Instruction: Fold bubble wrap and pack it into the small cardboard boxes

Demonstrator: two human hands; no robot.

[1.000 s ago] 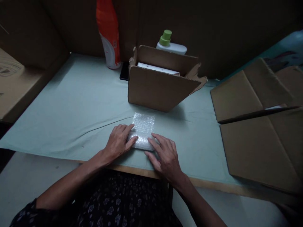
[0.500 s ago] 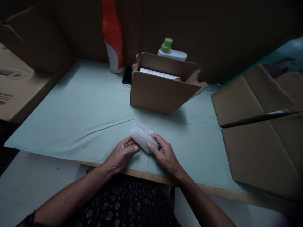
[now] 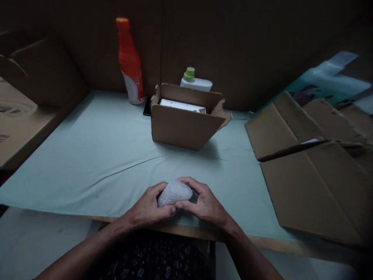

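Observation:
A small bundle of bubble wrap (image 3: 174, 193) is rolled up near the front edge of the table. My left hand (image 3: 147, 208) grips its left end, fingers curled round it. My right hand (image 3: 204, 202) closes over its right end and top. Whatever the wrap holds inside is hidden. Both hands rest just above the pale green cloth (image 3: 96, 140) that covers the table.
An open cardboard box (image 3: 183, 124) with a white item inside stands behind the hands. An orange bottle (image 3: 128, 62) and a white bottle with a green cap (image 3: 194, 81) stand at the back wall. Flattened cardboard (image 3: 309, 171) lies to the right, another carton (image 3: 20, 120) at the left.
The bubble wrap lay partly flat under my fingers a second ago; it is now rolled into a tight bundle and drawn closer to the table edge, with both hands closed round it.

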